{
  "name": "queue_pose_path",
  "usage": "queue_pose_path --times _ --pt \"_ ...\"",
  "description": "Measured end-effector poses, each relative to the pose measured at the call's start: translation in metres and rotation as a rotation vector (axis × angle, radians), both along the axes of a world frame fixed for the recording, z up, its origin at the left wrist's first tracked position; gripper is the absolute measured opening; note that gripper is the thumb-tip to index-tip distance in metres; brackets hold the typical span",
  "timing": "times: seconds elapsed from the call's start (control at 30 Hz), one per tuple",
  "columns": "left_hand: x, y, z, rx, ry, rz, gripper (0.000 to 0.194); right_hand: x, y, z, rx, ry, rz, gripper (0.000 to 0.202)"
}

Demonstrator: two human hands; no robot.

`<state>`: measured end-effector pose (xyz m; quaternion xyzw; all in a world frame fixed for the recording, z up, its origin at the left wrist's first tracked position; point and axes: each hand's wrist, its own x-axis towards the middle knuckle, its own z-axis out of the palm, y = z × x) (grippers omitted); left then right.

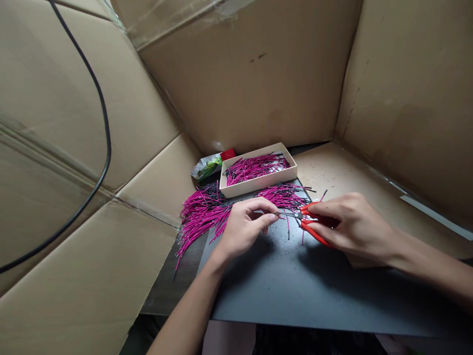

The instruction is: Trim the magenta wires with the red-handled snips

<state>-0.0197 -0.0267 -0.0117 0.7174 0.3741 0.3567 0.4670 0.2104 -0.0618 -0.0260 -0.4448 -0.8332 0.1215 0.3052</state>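
No legible text or markings

The head view looks forward and down from above the left hand (246, 223) and right hand (356, 226). It sits near enough to show single pink strands (288, 229) between them, with cardboard walls (251, 84) beyond both.

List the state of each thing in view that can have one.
Scissors, held; blade gap too small to judge
Right hand, closed around the scissors
Left hand, pinched at the blade tips
Cream box, lidless, holding pink strands
Left strand pile, loose
Right strand pile, loose
Green packet, unclear whether open
Black cable, curved
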Motion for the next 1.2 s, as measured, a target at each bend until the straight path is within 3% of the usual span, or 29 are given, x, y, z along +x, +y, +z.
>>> queue_pose_path --times 1.2 --pt "-0.0009 -0.0002 0.0018 0.025 0.025 -0.005 0.011 -0.0018 -0.0008 0.0009 -0.022 -0.015 -0.04 0.02"
